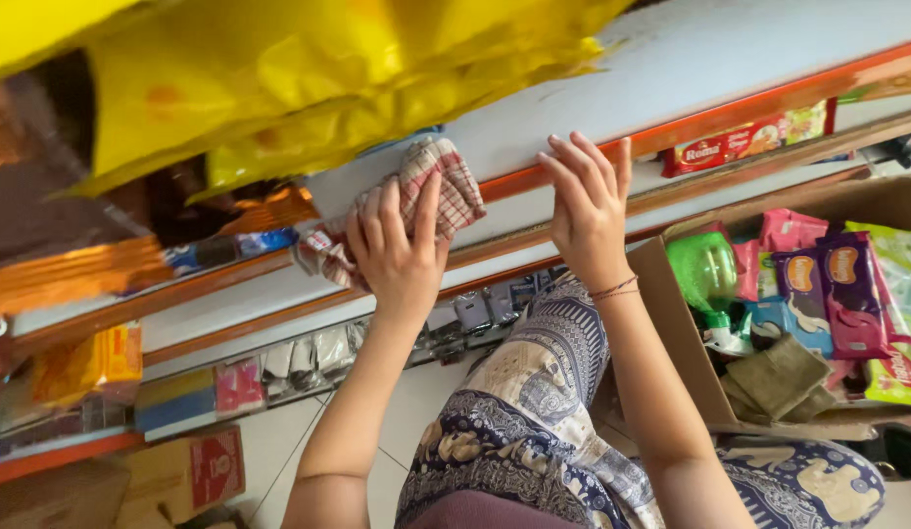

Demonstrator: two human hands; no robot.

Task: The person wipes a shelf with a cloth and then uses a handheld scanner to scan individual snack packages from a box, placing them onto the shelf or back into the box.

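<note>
We reach both bare arms up and forward; our left hand [402,245] is curled closed, our right hand [585,201] lies flat, fingers spread.

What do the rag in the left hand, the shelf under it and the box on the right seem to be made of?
The rag looks like woven cotton, matte, with a red and white check and soft folds. The shelf looks like painted metal or laminate, smooth pale grey with an orange edge; which one is unclear. The box looks like plain brown cardboard, dull, with a raw cut rim.

Two hands [402,245] [585,211]; one checked cloth [446,186]; one cardboard box [686,353].
</note>
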